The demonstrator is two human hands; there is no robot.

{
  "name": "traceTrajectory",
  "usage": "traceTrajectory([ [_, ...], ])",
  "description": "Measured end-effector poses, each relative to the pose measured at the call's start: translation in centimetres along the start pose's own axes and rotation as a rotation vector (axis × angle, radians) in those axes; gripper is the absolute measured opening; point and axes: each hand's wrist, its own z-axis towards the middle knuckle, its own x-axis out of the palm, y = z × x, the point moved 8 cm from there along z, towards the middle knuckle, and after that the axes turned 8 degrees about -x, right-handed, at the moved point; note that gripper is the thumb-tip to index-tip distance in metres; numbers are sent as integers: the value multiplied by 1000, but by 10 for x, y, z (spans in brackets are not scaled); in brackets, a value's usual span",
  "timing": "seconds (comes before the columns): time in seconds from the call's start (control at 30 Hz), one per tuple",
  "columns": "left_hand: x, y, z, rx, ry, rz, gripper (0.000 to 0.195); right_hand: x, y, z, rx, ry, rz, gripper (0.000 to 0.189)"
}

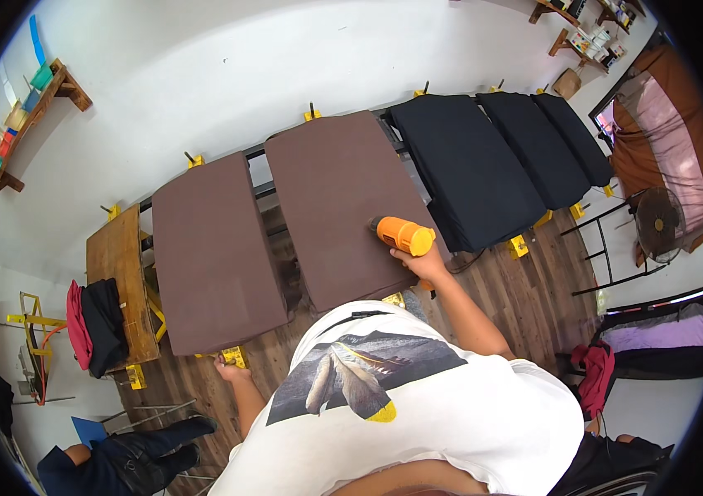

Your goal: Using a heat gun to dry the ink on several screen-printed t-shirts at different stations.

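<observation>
My right hand (424, 261) grips an orange heat gun (402, 234) by its handle. The nozzle points left, over brown fabric stretched on the middle board (339, 198). Low on the left, my left hand (233, 369) is at the near edge of a second brown-covered board (215, 254), beside a yellow metal bracket (237, 356). Whether its fingers close on the bracket or only touch it is too small to tell. Both brown covers lie mostly smooth.
Black-covered boards (469, 167) continue the row rightward. At left, red and black cloths (100, 325) hang over a bare wooden board (117, 248). A person (134, 459) is at lower left. A round fan (659, 224) stands right. A wall shelf (32, 127) holds printing squeegees or similar tools.
</observation>
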Motion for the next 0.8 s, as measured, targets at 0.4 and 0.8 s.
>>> traceTrajectory([
  [0.4, -2, -2, 0, 26, 37, -4, 28, -21, 18, -65, 92, 70, 165, 49],
  [0.8, 4, -3, -6, 39, 29, 16, 29, -39, 22, -129, 112, 80, -144, 52],
])
